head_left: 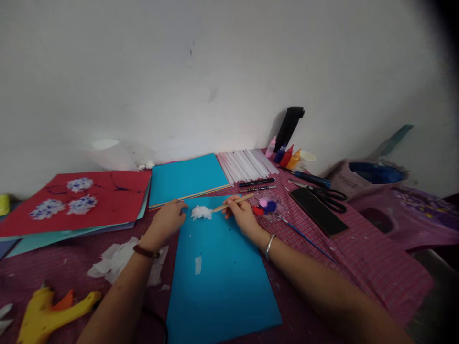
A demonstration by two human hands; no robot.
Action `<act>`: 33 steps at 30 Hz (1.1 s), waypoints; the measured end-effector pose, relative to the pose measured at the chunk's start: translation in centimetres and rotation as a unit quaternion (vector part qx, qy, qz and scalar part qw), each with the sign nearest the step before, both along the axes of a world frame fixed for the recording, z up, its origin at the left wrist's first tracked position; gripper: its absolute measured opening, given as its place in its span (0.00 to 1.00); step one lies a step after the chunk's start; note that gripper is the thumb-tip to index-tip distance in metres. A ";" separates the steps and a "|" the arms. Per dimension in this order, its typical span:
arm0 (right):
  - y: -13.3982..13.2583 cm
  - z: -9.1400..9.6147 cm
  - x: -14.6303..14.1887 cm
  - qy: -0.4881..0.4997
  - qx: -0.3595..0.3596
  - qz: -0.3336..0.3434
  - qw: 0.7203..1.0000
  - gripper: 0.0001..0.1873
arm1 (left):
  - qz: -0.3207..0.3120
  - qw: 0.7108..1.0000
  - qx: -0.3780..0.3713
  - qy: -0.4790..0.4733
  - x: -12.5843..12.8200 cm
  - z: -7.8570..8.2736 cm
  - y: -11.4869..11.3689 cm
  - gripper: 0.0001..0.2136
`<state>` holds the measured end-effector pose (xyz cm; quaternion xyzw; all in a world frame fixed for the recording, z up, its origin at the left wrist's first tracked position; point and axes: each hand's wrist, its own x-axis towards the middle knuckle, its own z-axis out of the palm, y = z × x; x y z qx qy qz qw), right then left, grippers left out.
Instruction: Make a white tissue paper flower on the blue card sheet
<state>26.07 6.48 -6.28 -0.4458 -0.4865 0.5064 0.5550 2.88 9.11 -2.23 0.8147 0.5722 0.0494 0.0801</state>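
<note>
Between the half-curled left hand (171,217), its grip unclear, and the right hand (243,216) lies blue paper (220,282), its white tuft (201,212) nearer the left, a wooden stick (219,208) pinched in the right slanting leftward toward the tuft.

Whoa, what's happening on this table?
A person's right hand is holding a wooden stick, its tip at a fluffy white paper clump on a blue sheet. The left hand is by the sheet's left edge; I can't tell whether it holds anything. Off to the left, a red sheet has three white-and-blue puffs on it, and a yellow glue gun lies nearer.
</note>
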 end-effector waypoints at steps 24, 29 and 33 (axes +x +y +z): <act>-0.4 -0.1 -0.5 -0.080 0.038 0.082 0.993 0.11 | -0.063 0.998 0.009 0.021 -9.0 1.4 -8.4 0.10; -0.4 -0.1 -0.5 -0.080 0.039 0.083 0.993 0.11 | -0.031 0.998 0.020 -0.049 -9.4 2.2 -8.6 0.08; -0.3 -0.1 -0.4 -0.081 0.032 0.088 0.992 0.11 | -0.039 0.998 0.025 -0.049 -8.8 2.8 -9.6 0.11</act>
